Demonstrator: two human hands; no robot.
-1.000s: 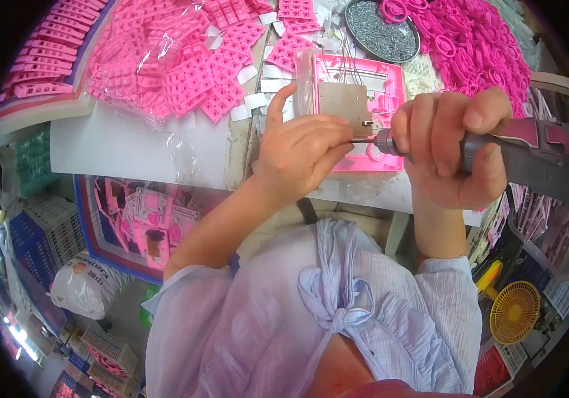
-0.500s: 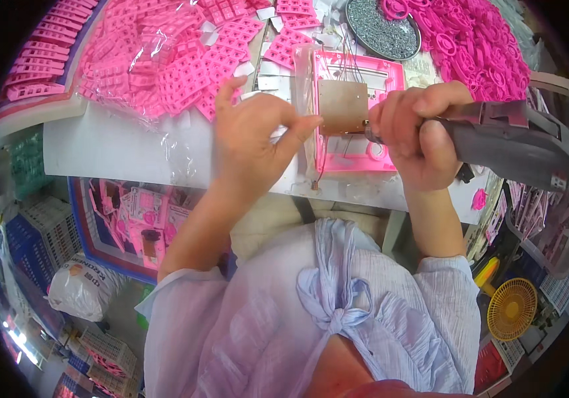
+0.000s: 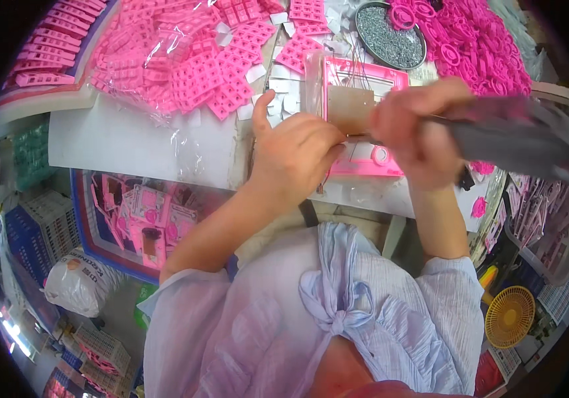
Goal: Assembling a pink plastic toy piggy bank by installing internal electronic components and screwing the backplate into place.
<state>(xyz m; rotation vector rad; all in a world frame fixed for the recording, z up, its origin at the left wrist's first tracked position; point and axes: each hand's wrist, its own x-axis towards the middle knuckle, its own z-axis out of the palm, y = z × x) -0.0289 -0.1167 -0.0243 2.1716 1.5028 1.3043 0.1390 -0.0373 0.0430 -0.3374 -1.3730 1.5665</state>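
A pink plastic casing (image 3: 364,170) lies on the white worktop, with a brown circuit board (image 3: 351,106) in it and thin wires at its far side. My right hand (image 3: 424,132), blurred by motion, is wrapped round a dark power screwdriver (image 3: 516,136) pointing left. Its tip reaches the board's near edge. My left hand (image 3: 297,156) is closed in a pinch at the board's near left corner, close to the tip. What the pinch holds, if anything, is too small to make out.
Pink button strips (image 3: 191,73) pile up at the back left. A round dish of small metal screws (image 3: 390,40) stands behind the casing, beside a heap of bright pink rings (image 3: 477,46). Below the worktop's left side is a blue-rimmed crate (image 3: 88,229); a yellow basket (image 3: 510,317) stands lower right.
My left hand has moved right and nearer me, its pinch now at the board's near corner by the screwdriver's tip. My right hand and screwdriver have tilted slightly and blurred. The view has shifted a little.
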